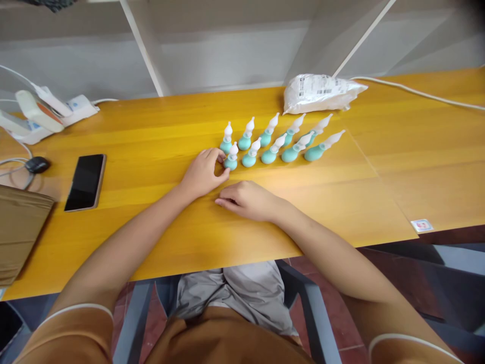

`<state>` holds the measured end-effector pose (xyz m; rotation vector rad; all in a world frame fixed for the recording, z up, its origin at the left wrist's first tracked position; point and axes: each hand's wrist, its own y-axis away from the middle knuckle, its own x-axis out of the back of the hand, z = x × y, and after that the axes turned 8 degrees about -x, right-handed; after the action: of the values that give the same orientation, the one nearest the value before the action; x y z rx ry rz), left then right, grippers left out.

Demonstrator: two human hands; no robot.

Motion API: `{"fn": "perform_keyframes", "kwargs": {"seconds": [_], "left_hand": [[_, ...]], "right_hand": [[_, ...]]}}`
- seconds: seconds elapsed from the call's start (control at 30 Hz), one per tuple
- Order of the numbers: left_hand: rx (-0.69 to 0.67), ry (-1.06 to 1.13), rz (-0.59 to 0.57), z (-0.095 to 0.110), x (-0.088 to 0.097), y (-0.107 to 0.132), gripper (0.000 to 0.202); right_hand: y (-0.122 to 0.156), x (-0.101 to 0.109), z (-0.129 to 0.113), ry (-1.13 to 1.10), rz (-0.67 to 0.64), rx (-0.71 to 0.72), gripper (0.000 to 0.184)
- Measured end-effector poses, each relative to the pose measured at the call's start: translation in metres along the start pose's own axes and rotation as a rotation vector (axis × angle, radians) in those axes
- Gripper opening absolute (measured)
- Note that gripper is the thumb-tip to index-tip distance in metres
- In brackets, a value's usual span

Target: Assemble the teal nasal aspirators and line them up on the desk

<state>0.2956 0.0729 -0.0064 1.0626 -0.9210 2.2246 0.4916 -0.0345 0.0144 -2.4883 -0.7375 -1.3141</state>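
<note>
Several bulb syringes with teal bulbs and white pointed tips stand upright in two rows on the table. My left hand [204,172] has its thumb and forefinger curved around the bulb of the front-left bulb syringe [230,162]. Just behind that one is the back-left bulb syringe [226,145], close to my fingertips. My right hand [248,199] rests on the tabletop in front of the rows, its fingers curled in and nothing visible in them. The front-right bulb syringe [314,152] is at the far end of the front row.
A white plastic package [322,93] lies behind the rows. On the left are a black phone [85,182], a power strip [78,108] with plugs, a small black device [37,164] on a cable, and a brown cardboard box [22,227]. A white cable [409,90] runs along the back right.
</note>
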Motion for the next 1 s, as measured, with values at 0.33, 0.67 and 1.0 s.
{"fn": "perform_keyframes", "kwargs": {"seconds": [0.33, 0.67, 1.0], "left_hand": [[-0.014, -0.053, -0.098, -0.021, 0.009, -0.005, 0.020], [-0.005, -0.049, -0.088, -0.016, 0.006, -0.002, 0.042], [-0.047, -0.020, -0.085, -0.008, 0.003, -0.001, 0.054]], "right_hand": [[0.000, 0.016, 0.024, -0.066, 0.057, -0.084, 0.026], [0.001, 0.016, 0.024, -0.081, 0.061, -0.091, 0.022], [0.000, 0.016, 0.025, -0.064, 0.060, -0.062, 0.022]]}}
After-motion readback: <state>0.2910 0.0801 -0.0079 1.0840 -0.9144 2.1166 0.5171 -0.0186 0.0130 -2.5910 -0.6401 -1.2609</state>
